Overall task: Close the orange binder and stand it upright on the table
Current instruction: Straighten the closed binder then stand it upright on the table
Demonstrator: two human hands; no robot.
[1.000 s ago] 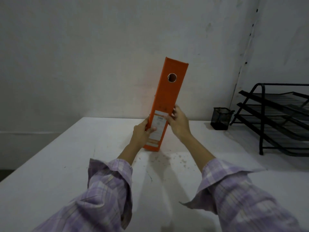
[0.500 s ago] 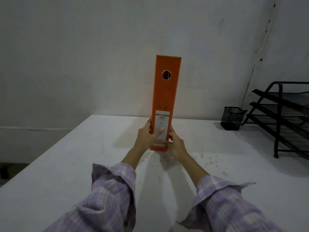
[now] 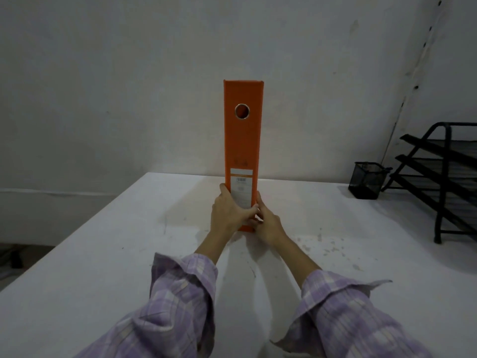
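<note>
The orange binder (image 3: 243, 140) is closed and stands upright on the white table (image 3: 103, 254), its spine facing me with a round finger hole near the top and a white label low down. My left hand (image 3: 227, 213) grips its lower left side, thumb across the spine. My right hand (image 3: 267, 223) holds the lower right edge near the base. The binder's bottom edge rests on the table between both hands.
A black mesh pen cup (image 3: 367, 180) sits at the back right of the table. A black tiered wire tray rack (image 3: 444, 177) stands at the far right. A plain white wall rises just behind the table. The table's left edge drops off.
The binder went from leaning right to standing straight up. Both hands slid down to its base, and the view shifted so the binder is centred.
</note>
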